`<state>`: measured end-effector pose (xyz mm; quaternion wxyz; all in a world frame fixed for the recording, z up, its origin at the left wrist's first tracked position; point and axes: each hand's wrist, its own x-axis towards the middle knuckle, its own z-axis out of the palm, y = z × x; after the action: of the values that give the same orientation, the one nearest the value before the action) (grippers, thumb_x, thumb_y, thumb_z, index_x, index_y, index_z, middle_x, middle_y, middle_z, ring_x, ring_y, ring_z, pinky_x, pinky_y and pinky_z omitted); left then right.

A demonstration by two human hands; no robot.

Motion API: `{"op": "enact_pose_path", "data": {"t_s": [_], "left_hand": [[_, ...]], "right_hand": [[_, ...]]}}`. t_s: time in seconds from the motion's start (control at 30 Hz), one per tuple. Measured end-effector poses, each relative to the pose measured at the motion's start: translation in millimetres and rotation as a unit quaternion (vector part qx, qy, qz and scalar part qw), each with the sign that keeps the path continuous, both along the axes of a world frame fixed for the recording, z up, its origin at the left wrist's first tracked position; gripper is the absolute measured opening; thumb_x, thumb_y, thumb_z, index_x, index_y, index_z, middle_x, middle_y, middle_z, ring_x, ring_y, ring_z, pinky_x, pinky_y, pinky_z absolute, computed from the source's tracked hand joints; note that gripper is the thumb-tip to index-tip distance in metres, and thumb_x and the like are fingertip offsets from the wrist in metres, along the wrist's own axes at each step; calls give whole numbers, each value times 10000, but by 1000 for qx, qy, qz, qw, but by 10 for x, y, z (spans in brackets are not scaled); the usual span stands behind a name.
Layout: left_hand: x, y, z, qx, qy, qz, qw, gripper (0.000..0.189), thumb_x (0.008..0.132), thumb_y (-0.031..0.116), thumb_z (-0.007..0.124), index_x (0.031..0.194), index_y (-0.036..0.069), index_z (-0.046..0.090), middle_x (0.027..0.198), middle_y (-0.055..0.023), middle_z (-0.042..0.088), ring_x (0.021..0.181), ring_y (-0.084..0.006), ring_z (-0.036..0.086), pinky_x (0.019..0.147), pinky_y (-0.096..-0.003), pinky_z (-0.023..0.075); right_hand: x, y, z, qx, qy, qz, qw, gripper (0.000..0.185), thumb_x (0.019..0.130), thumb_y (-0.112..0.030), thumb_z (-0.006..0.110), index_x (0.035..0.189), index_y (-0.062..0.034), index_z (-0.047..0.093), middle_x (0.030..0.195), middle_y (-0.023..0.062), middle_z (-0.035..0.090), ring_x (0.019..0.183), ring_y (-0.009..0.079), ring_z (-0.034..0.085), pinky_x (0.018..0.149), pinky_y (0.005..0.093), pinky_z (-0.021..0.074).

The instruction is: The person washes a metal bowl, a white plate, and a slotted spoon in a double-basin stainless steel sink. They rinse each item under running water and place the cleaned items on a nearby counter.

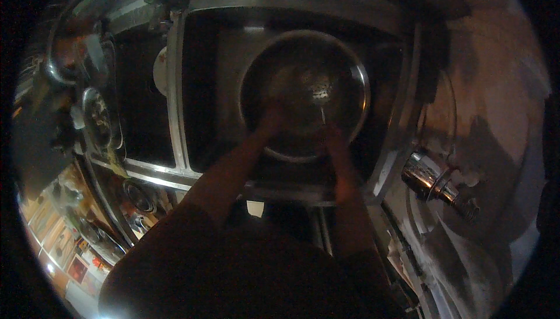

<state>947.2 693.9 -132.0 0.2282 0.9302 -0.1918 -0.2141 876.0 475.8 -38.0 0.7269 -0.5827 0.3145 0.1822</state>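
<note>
A large round metal bowl stands in the right basin of a metal sink. Inside it a bright glint shows on a wet-looking surface. My left hand reaches into the bowl on its left side, and its fingers are lost in the dark. Over the near right part of the bowl is my right hand, with a thin bright streak just ahead of it. I cannot tell whether that streak is a utensil or a reflection. Shadow hides whether either hand grips anything.
A curved faucet arches over the left basin, where a pale round dish shows partly behind the divider. Clear containers stand at the far left. A shiny metal cylinder is at the right by the wall.
</note>
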Motion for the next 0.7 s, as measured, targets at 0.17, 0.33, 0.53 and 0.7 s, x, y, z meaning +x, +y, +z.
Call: {"op": "enact_pose_path", "data": {"t_s": [0.17,0.33,0.53,0.7], "left_hand": [[-221,-110,-151,36,161,-76,983,312,826,207,534,1051,7,618,1125,-248,563,1064,-387,534,952,-466,412],[-334,-313,-213,-45,203,-35,978,307,777,182,571,1030,19,627,1087,-246,579,1024,-388,553,930,-471,422],[-388,-613,61,-4,209,-126,970,310,768,145,578,1046,10,613,1024,-234,608,950,-372,592,860,-464,470],[-492,-525,178,-14,279,-69,958,301,781,138,574,1051,10,610,1024,-218,616,940,-358,602,852,-456,476]], "right_hand": [[-54,-148,403,-41,35,-1,999,296,951,-272,487,1145,-65,571,669,-11,541,504,76,478,410,244,373],[-275,-388,817,20,125,44,991,337,943,-174,500,1265,-75,501,757,34,551,588,98,499,465,263,424],[-536,-445,1040,-1,101,-32,994,257,930,-158,522,1163,-50,544,628,39,540,406,141,470,353,292,386],[-667,-426,1222,-31,115,14,993,299,928,-174,492,1197,-53,542,605,32,515,357,134,432,310,284,348]]}}
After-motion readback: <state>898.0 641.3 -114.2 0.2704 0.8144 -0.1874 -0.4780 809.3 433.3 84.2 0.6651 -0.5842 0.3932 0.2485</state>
